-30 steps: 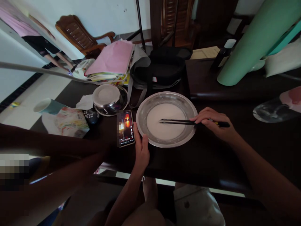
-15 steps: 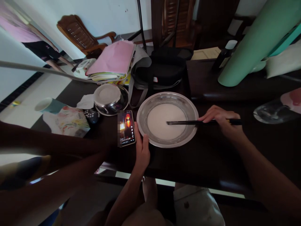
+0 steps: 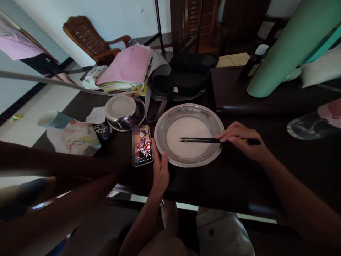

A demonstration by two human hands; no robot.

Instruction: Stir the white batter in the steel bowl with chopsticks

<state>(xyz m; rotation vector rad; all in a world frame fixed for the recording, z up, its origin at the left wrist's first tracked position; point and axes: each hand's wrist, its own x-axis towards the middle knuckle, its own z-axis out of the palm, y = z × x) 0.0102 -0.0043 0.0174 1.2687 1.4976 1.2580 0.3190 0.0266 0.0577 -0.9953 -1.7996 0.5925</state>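
Observation:
A wide metal basin [image 3: 195, 163] stands on the dark table, holding a milky white liquid [image 3: 186, 129]. My left hand [image 3: 161, 172] grips the basin's near left rim, thumb on the edge and fingers along the outer side. Black chopsticks [image 3: 198, 140] are held in my right hand [image 3: 241, 138], over the basin's right rim. Their tips reach the liquid left of its middle; how deep they dip I cannot tell. Just left of my left hand lies a phone [image 3: 144, 145] with its screen lit.
An upturned metal bowl [image 3: 122, 108], a patterned tissue pack [image 3: 80, 137] and a teal cup [image 3: 55, 119] are at the left. Behind the basin sit a black bag [image 3: 189, 78] and pink folder [image 3: 128, 65]. A green cylinder [image 3: 282, 53] leans right. Another person's arm [image 3: 80, 199] crosses lower left.
My right hand and the chopsticks have moved left across the basin. The phone's screen shows a different picture. My left hand stays at the rim.

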